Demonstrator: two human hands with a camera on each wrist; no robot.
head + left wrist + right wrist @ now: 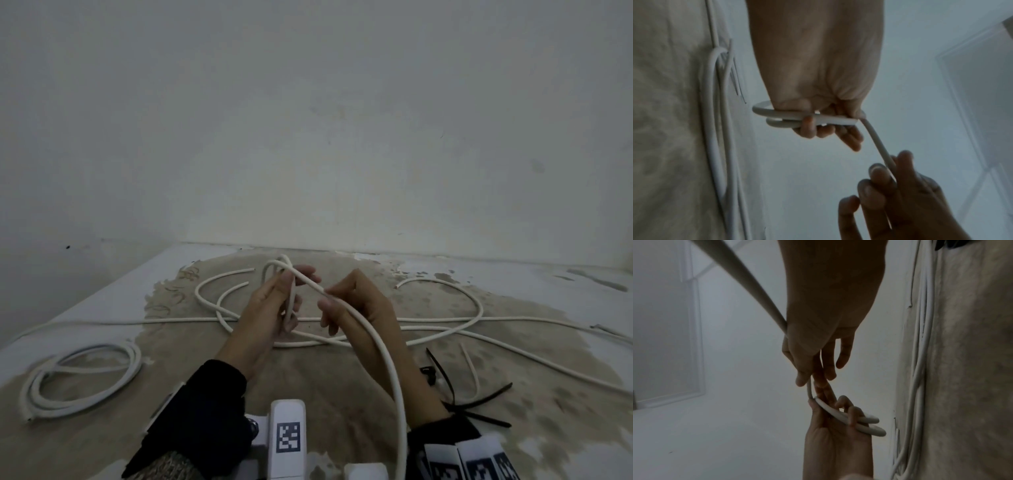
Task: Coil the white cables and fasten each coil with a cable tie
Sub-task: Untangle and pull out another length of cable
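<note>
So the cable (pixel 373 337) being coiled is up in the air between both hands, over the middle of the table (pixel 342 404). The left hand (pixel 270 308) has a couple of small loops (pixel 279 270) clamped in its curled fingers; from the left wrist cam you can see two loops (pixel 777 116) sticking out past the fist. The right hand (pixel 356 305) pinches the same cable just beside those loops, thumb and forefinger on it, other fingers loosely spread, and the rest of the cable swoops back toward the person past the right wrist.

Under the hands, more loose cables (pixel 445 329) sprawl across the tabletop, crossing each other, with a few cut ends pointing at the wall. Left of the hands, near the table edge, sits a done coil (pixel 82 373) lying flat. Right of the hands and a bit nearer, a few black ties (pixel 479 401) are lying in a loose heap, plus a short thin white bit (pixel 471 373) curving next to them.

The tabletop itself is rough: white paint worn off in a big patch, bare brownish surface showing in the middle, flaky white round the edges. Behind it is a plain grey-white wall (pixel 308 120) with some scuffs. Lighting is pretty dim. Both wrist cams catch a white framed panel (pixel 663 321) off to the side; can't tell if it's a door or a window.
</note>
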